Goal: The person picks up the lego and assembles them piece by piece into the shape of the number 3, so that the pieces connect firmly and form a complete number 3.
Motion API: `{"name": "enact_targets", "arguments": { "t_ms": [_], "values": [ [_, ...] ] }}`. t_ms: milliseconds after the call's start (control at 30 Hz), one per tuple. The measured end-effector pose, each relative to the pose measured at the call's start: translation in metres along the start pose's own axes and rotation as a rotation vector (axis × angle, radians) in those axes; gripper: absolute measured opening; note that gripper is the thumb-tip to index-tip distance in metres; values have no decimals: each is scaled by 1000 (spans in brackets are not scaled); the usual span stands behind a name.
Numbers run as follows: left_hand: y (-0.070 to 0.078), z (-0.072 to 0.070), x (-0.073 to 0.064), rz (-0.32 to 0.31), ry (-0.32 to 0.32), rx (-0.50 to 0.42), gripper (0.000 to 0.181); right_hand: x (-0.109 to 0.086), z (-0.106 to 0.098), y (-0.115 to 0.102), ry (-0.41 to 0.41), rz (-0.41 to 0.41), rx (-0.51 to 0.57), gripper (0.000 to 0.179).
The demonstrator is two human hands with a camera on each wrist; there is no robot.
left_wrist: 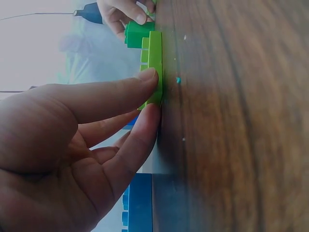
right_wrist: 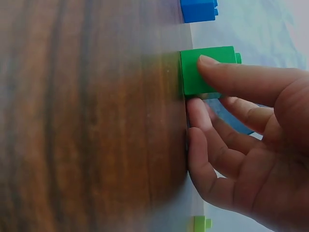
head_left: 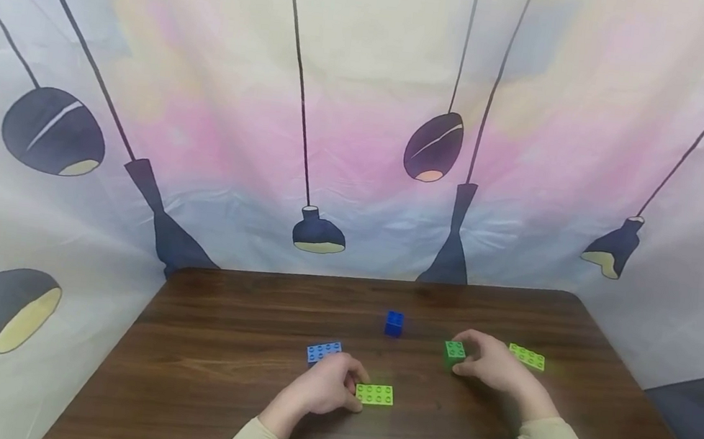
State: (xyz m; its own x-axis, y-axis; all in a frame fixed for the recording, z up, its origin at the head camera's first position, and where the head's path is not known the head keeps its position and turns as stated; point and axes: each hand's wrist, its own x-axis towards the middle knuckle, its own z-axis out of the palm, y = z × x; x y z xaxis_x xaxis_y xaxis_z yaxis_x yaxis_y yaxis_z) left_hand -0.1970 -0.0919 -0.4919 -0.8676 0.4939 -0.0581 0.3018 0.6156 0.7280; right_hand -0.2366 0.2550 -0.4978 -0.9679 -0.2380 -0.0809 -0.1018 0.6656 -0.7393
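Note:
My left hand (head_left: 328,383) holds the left end of a lime green toy building brick (head_left: 375,394), a long low one with studs on top. The left wrist view shows the thumb and a finger pinching that lime brick (left_wrist: 155,53) close to the table surface. Farther right, my right hand (head_left: 492,362) grips a taller, square green brick (head_left: 454,354) by its right side. Thumb and fingers meet the green brick (right_wrist: 190,75) in the right wrist view, its base at the tabletop. Behind the left hand lies a long blue brick (head_left: 324,349), partly covered by it.
A small dark blue brick (head_left: 394,323) stands toward the back of the brown wooden table (head_left: 213,348). Another lime brick (head_left: 527,357) lies just right of the right hand. A cloth backdrop (head_left: 370,178) printed with lamps hangs behind and beside the table.

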Motion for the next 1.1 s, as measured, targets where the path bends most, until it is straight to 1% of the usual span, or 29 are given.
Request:
{"name": "enact_targets", "arguments": {
  "t_ms": [267,500,667,867,1100],
  "values": [
    [2,-1,4,-6,-3,14,32,0,-3,-1,-11,17,56,49],
    [3,-2,7,-24,-3,15,32,1,-4,-7,-9,24,29,44],
    [2,-2,8,-33,-4,2,31,2,-5,-6,-16,27,29,47],
    [2,-1,7,-42,1,-14,31,1,-4,-5,-25,26,12,50],
    [1,1,6,-43,2,-17,31,1,-2,-5,-29,29,10,48]
  ]
}}
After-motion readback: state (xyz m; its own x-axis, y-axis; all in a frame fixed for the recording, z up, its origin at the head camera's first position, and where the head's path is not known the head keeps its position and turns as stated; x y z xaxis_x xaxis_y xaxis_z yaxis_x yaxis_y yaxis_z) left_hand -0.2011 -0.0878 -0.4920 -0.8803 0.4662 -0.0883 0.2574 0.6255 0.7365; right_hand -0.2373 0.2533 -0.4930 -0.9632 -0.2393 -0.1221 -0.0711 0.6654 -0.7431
